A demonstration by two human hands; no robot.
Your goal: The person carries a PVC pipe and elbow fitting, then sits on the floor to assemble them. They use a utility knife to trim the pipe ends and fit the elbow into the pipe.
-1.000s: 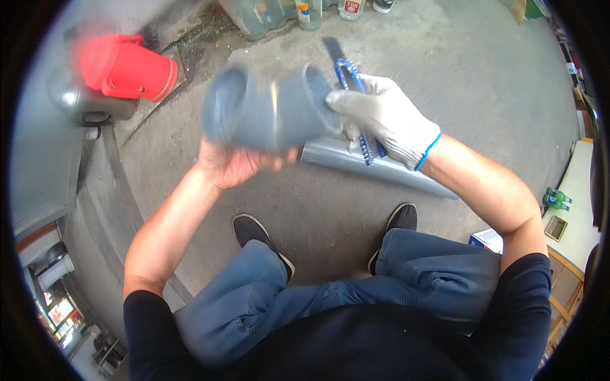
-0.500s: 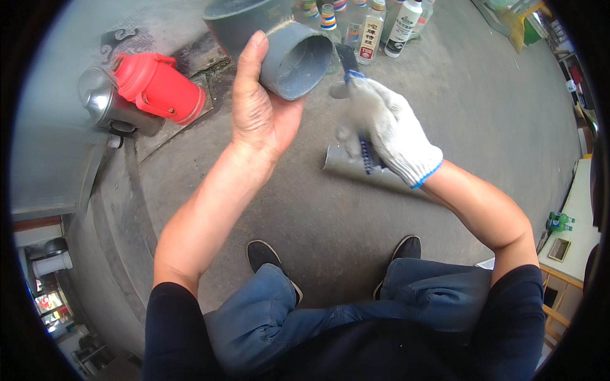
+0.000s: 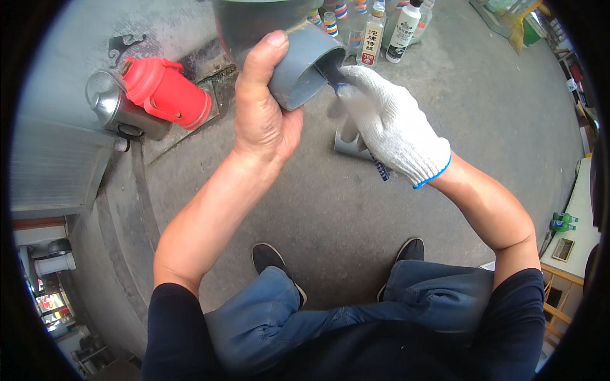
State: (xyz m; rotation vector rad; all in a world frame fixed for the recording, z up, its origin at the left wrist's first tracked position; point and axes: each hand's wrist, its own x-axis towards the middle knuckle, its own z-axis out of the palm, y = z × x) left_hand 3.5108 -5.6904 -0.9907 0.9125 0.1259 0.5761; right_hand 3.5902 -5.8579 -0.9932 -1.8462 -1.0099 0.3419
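My bare left hand [image 3: 264, 114] is wrapped round a grey plastic pipe fitting [image 3: 297, 82], thumb on top, and its open mouth faces right. My right hand [image 3: 400, 124], in a white knitted glove with a blue cuff edge, is closed round a dark, flat-ended hand tool [image 3: 328, 70]. The tool's tip reaches into the fitting's mouth; the glove hides most of its handle, and a dark blue patterned end shows below the fingers. Under the glove a grey pipe [image 3: 346, 147] lies on the floor, partly covered.
Several glass bottles [image 3: 370, 38] and a white bottle with a black cap [image 3: 404, 32] stand beyond the fitting. At left, a red thermos jug [image 3: 168, 92] leans beside a metal kettle [image 3: 114, 105] near the wall. Green bottles [image 3: 562, 222] sit at far right.
The gloved right hand has brought the tool's tip from beside the fitting into its mouth. My left hand has shifted the fitting slightly right and down and turned it.
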